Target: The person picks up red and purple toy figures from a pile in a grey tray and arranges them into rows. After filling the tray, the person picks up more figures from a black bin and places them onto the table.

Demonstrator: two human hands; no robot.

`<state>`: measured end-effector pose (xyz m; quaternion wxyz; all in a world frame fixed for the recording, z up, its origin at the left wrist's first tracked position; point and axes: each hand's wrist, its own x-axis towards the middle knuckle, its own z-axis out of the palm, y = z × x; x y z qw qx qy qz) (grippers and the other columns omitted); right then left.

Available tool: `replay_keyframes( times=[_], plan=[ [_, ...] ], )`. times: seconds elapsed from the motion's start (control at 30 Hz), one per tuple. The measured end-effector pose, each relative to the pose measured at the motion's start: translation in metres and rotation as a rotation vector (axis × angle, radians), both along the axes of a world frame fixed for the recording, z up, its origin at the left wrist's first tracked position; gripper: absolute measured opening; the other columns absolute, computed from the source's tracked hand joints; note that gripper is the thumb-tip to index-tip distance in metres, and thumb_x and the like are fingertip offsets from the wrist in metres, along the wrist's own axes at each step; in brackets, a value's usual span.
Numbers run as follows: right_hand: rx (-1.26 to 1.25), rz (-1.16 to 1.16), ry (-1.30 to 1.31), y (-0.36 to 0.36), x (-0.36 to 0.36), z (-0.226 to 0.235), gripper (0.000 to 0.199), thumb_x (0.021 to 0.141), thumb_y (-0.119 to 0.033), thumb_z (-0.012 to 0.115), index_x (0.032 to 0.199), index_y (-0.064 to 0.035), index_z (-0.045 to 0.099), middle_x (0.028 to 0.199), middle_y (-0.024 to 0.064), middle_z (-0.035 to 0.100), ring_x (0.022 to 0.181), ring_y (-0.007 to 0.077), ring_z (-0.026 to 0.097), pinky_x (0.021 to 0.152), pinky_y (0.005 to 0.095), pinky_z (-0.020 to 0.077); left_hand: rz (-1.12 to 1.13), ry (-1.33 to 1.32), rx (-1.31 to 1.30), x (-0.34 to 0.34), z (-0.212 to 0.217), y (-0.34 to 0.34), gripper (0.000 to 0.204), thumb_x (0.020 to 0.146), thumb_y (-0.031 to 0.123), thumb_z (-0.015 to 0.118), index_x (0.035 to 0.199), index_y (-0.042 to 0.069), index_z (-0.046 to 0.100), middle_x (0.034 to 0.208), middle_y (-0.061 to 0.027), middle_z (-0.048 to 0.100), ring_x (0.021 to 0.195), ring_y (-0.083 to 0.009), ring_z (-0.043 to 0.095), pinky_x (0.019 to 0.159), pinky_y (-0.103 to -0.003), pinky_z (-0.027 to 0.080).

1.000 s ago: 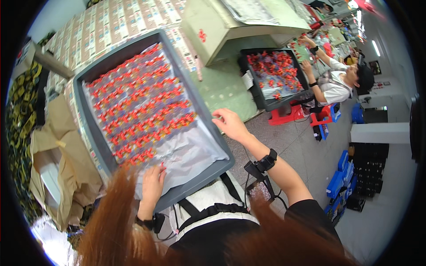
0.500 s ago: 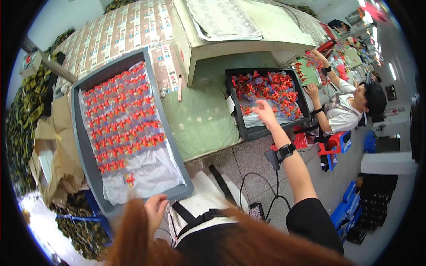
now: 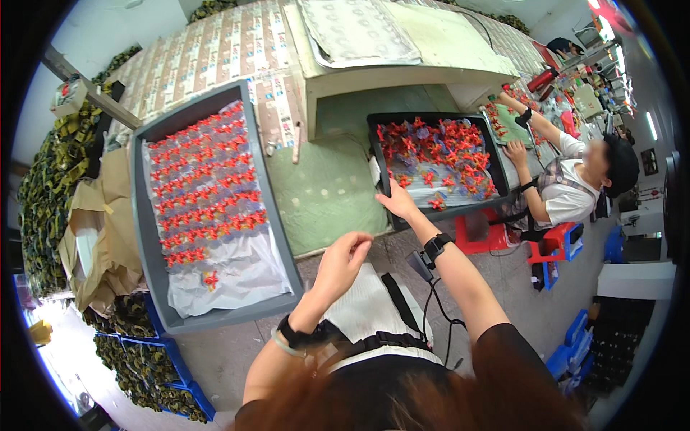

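At the centre of the frame, our right hand (image 3: 397, 201) reaches to the lower left corner of a black tray (image 3: 460, 210), thumb and forefinger spread apart; we cannot tell whether the fingertips touch the rim. Inside that tray, a heap of loose red pieces (image 3: 435, 147) with bluish clear parts lies just above and to the right of this hand. Several of them sit apart from the heap, near the tray's lower wall.

Our left hand (image 3: 343, 264) is lower and a little to the left, its fingers curled in toward the thumb; we cannot tell whether anything is pinched there. It hangs near the front edge of the green work surface (image 3: 309, 194), between the two trays.

Left of it stands a grey tray (image 3: 230, 314), lined with a white sheet (image 3: 244, 262). Red pieces in slanting rows (image 3: 205, 183) cover its upper part, up and to the left of our left hand, and a single red piece (image 3: 210, 280) lies below the shortest row. At the right of the frame, a co-worker (image 3: 568, 183) in a white top reaches toward more red pieces.
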<state>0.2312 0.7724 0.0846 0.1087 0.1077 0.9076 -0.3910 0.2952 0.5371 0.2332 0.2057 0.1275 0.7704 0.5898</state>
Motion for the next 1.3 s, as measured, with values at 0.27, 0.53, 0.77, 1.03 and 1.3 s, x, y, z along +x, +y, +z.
replay_keyframes(
  times=[0.27, 0.53, 0.77, 1.03, 1.3],
  plan=[
    [-0.249, -0.336, -0.073, 0.101, -0.014, 0.054, 0.076, 0.074, -0.040, 0.065, 0.130, -0.0018, 0.030, 0.124, 0.0186, 0.042, 0.109, 0.0293, 0.046, 0.087, 0.0377, 0.0402, -0.013, 0.223, 0.092, -0.061, 0.002, 0.095, 0.025, 0.084, 0.017, 0.054, 0.105, 0.003, 0.053, 0.103, -0.0113, 0.055, 0.095, -0.0223, 0.053, 0.082, -0.032, 0.041],
    [-1.018, -1.028, -0.363, 0.161, -0.064, -0.007, 0.085, 0.070, -0.054, 0.064, 0.136, -0.0219, 0.019, 0.139, 0.0145, 0.016, 0.122, 0.0356, 0.027, 0.086, 0.0584, 0.0338, 0.364, 0.297, -0.377, -0.175, -0.109, 0.222, 0.048, 0.084, 0.034, 0.052, 0.116, -0.001, 0.044, 0.118, -0.0275, 0.041, 0.113, -0.0411, 0.035, 0.095, -0.046, 0.030],
    [-1.096, -1.246, -0.336, 0.145, -0.094, -0.001, 0.088, 0.070, -0.053, 0.064, 0.136, -0.0211, 0.016, 0.134, 0.0129, 0.022, 0.122, 0.0362, 0.026, 0.094, 0.0579, 0.0264, 0.391, 0.206, -0.949, -0.200, -0.128, 0.262, 0.058, 0.082, 0.047, 0.049, 0.120, 0.004, 0.044, 0.119, -0.0185, 0.046, 0.117, -0.0348, 0.035, 0.087, -0.049, 0.034],
    [-1.416, -1.095, -0.434, 0.174, -0.093, -0.017, 0.083, 0.070, -0.055, 0.063, 0.134, -0.0217, 0.021, 0.135, 0.0121, 0.023, 0.120, 0.0396, 0.028, 0.095, 0.0619, 0.0223, 0.156, -0.078, -0.999, -0.232, -0.127, 0.275, 0.060, 0.084, 0.054, 0.040, 0.122, 0.007, 0.043, 0.123, -0.0156, 0.042, 0.113, -0.0371, 0.038, 0.087, -0.054, 0.036],
    [-1.519, -0.881, -0.532, 0.174, -0.085, 0.004, 0.084, 0.069, -0.058, 0.061, 0.132, -0.0146, 0.027, 0.126, 0.0136, 0.033, 0.122, 0.0380, 0.023, 0.097, 0.0630, 0.0165, -0.112, -0.374, -0.709, -0.250, -0.158, 0.256, 0.065, 0.087, 0.057, 0.019, 0.132, 0.012, 0.034, 0.140, -0.0101, 0.027, 0.132, -0.0315, 0.013, 0.103, -0.046, 0.022]
  ],
)
